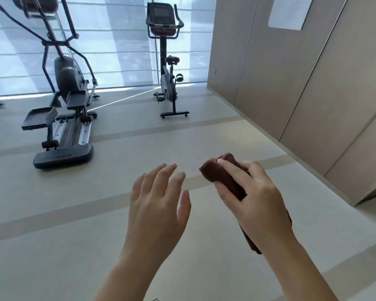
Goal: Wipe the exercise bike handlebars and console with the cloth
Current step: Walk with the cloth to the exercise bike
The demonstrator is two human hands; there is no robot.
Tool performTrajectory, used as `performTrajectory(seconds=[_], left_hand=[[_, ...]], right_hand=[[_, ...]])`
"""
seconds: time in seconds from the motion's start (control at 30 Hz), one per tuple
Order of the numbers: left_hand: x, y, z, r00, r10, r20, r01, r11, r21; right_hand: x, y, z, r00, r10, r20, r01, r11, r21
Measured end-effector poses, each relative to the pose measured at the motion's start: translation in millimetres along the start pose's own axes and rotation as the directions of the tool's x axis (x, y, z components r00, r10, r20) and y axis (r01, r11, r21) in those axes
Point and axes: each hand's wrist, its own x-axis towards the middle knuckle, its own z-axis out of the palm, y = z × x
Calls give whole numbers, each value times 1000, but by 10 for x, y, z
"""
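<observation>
The exercise bike (168, 83) stands upright by the window at the far middle, several steps from me. Its console (161, 13) faces me at the top, with black handlebars (179, 23) curving around it. My right hand (254, 196) grips a folded brown cloth (220, 173) in front of me, thumb and fingers curled round it, one end hanging below my wrist. My left hand (159, 200) floats beside it with fingers spread and straight, holding nothing and apart from the cloth.
An elliptical trainer (63, 101) stands at the left, its rails and pedals reaching toward me. Beige wall panels (302, 83) run along the right side. Grey floor (128, 135) stretches between me and the bike. Blinds cover the window behind.
</observation>
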Motion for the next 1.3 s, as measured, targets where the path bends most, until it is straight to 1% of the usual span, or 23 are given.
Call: performTrajectory(seconds=[0.23,0.4,0.53,0.63,0.8,0.9,1.1,1.3], left_hand=[[1130,-1259,483,995,-62,-82,65,997,39],[1702,-1838,897,995,-99,-22,100,993,64],[2235,-2177,1372,997,-78,26,77,996,55],[2741,-2425,1822,998,-63,27,61,997,49],[3760,-2757,2629,999,-13,33,12,999,46],[4403,-2978,3023,999,-19,35,17,999,44],[5278,-3695,3569,996,-84,26,82,995,60],[5950,-4732,4067,987,-160,1,160,984,84]], right_hand=[[1533,-137,1090,998,-47,42,46,998,32],[2270,4,1709,996,-44,77,39,998,55],[2898,258,2140,997,-28,68,23,998,66],[3454,541,2447,999,-16,42,13,998,63],[4546,1115,2843,1000,2,-19,-1,999,46],[5273,1358,3053,1000,-4,-25,4,999,35],[6453,1535,3726,998,-42,36,40,996,78],[7464,1503,4735,992,-77,103,65,991,115]])
